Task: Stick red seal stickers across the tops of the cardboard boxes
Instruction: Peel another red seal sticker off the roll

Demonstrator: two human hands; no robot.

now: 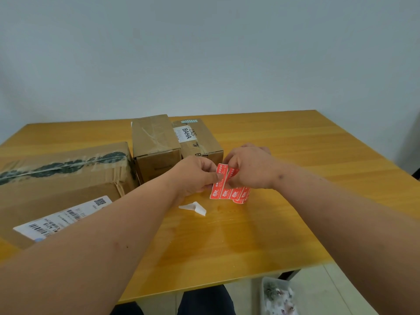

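A sheet of red seal stickers (229, 192) hangs just above the wooden table (284, 178), held between both hands. My left hand (195, 176) pinches its upper left strip, and my right hand (250, 167) pinches the strip beside it. The two top strips stand slightly split apart. Three cardboard boxes sit to the left and behind: a large one (68, 185) with dark-printed tape and a shipping label, a mid-sized one (154, 142) with clear tape, and a smaller one (200, 142) with a white "BAHA" label.
A scrap of white backing paper (195, 208) lies on the table in front of my hands. A bin of waste (279, 296) stands on the floor at the lower right. The table's near edge runs below my forearms.
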